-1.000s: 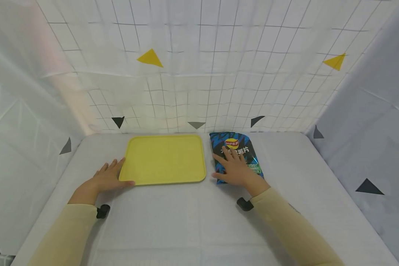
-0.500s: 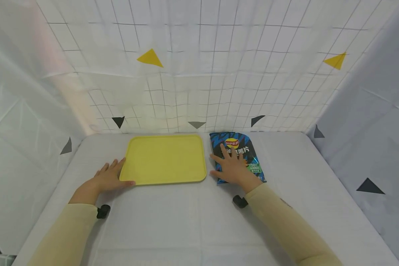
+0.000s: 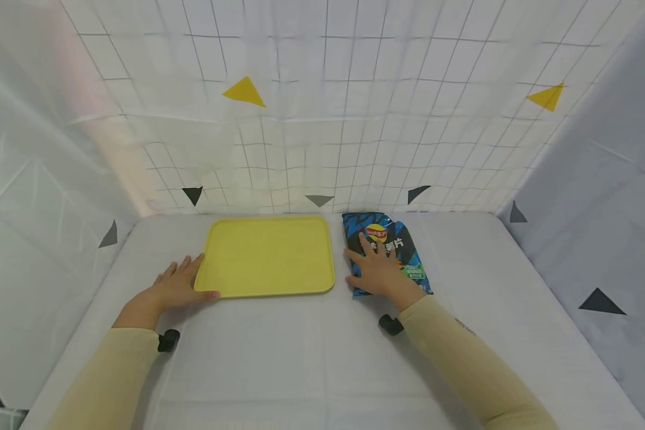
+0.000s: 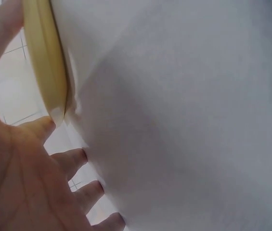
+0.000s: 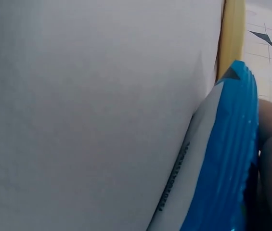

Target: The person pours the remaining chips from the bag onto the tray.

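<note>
Plainly 1 tray [image 3: 264, 257], 1 bag [image 3: 405, 246], 2 grips [image 3: 171, 290] [image 3: 380, 272]

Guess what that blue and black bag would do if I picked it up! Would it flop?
The blue and black bag would probably bend and crinkle, since its ridged edge looks thin. Its glossy surface might slip under the right hand. Pushed, it would likely slide rather than roll, because it lies broad side down on the white cloth.

The head view looks down from six o'clock toward twelve; both wrist views, close and low, share the yellow tray [image 4: 45, 57].
</note>
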